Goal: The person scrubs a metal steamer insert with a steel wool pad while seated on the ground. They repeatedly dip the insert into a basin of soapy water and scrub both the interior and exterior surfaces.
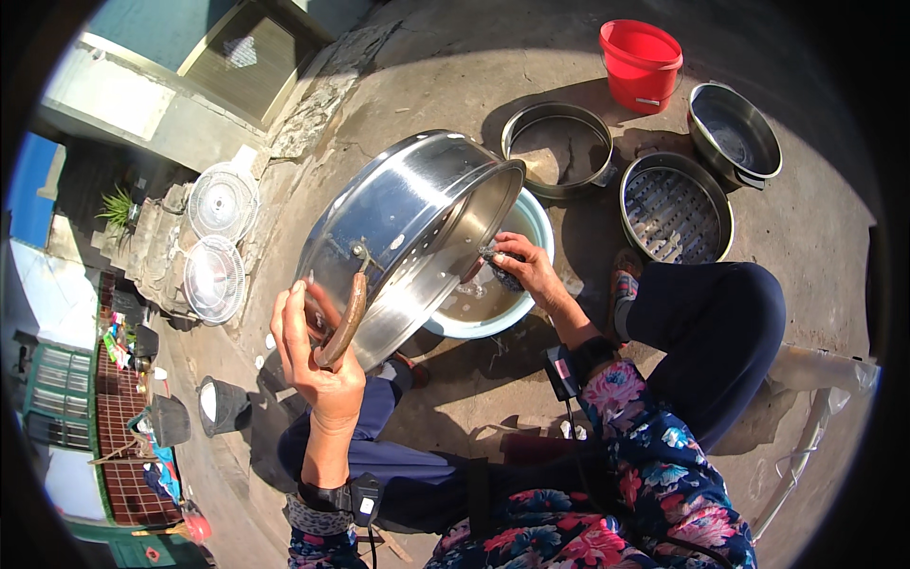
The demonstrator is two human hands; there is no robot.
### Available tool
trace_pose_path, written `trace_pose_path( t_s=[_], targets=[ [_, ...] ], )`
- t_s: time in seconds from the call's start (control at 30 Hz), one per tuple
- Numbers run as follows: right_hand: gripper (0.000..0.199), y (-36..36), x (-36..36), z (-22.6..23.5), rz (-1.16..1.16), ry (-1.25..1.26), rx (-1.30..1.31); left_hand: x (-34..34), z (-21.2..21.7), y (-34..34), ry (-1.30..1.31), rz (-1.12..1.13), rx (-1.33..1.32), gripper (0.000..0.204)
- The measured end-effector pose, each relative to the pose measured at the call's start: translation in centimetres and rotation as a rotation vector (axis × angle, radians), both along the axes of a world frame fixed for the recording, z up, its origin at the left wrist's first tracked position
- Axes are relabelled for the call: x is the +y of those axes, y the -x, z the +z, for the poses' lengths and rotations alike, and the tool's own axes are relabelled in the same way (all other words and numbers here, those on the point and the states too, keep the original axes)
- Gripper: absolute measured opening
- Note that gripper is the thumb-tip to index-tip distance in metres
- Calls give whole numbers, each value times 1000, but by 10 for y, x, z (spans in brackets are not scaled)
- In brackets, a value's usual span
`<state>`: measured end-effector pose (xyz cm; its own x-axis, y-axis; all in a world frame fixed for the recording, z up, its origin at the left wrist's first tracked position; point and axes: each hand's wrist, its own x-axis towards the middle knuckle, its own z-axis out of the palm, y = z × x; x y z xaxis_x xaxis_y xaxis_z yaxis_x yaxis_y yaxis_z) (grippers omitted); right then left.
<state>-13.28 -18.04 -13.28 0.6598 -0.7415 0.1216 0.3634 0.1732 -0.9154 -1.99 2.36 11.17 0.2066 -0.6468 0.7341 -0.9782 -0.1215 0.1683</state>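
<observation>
A large steel steamer tier (398, 218) with holes in its base is tilted on its side in front of me. My left hand (327, 365) grips it at the brown side handle (353, 318), fingers against the shiny metal. My right hand (533, 273) pinches a dark grey wire scourer (502, 267) at the inside edge of the tier's rim. Beneath the tier's right side stands a light blue basin (542, 232) with cloudy water in it. The tier hides the basin's left part.
Beyond the basin stand a steel ring-shaped tier (607, 175), a perforated steamer tier (725, 213), a deep steel pot (773, 142) and a red bucket (642, 66). Two fan grilles (216, 275) lean at left. A dark bucket (232, 408) sits nearer. My knees flank the work.
</observation>
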Motion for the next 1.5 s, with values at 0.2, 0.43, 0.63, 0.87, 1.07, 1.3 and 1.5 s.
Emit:
trace_pose_path(
  t_s=[0.2,0.43,0.63,0.87,1.07,1.3,1.5],
  targets=[
    [18,6,0,6,178,-87,59,-12,1,-1,24,-107,217,65],
    [17,13,6,-6,431,-360,18,-29,16,-25,-71,-88,633,73],
    [15,10,15,-16,446,-451,-9,-57,39,-38,-253,-79,663,77],
    [12,5,20,-21,359,-514,-13,-59,44,-43,-140,-199,629,92],
    [10,6,16,-22,311,-545,-14,-23,-9,-51,-290,2,536,86],
    [11,0,20,-14,302,-478,126,-3,-65,-69,-71,179,688,86],
    [8,-6,22,-11,316,-419,144,12,-89,-68,139,215,1275,90]
  ],
)
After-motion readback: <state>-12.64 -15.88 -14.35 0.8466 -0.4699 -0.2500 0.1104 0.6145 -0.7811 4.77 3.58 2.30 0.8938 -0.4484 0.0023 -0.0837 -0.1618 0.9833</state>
